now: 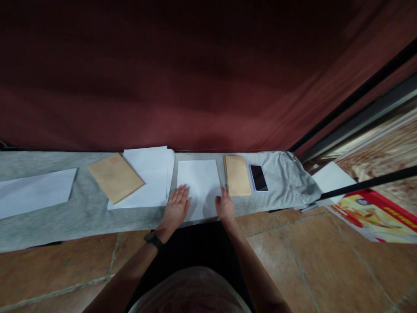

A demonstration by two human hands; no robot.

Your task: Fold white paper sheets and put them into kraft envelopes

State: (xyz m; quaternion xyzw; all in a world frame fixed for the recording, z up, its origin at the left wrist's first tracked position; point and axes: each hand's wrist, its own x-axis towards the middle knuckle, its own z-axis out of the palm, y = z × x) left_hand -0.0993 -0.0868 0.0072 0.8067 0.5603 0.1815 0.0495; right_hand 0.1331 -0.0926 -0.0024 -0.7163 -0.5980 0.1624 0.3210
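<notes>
While the white sheet (199,182) is lying on the table (87,219), the left hand (176,206) is resting outstretched fingers on its left edge; the right hand (225,208) is bending partly hidden fingers at the right edge (whether they're pinching, I cannot tell). The leftmost paper (35,191) is running out of view; lettering on the box (371,215) is blurring illegibly.

Envelopes (238,176), phone (259,178) blocking right, free cloth (286,178) beyond

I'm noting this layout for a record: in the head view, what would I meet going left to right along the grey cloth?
Far-left white paper → slanted brown envelope → middle white sheet → brown envelope stack → phone.
</notes>
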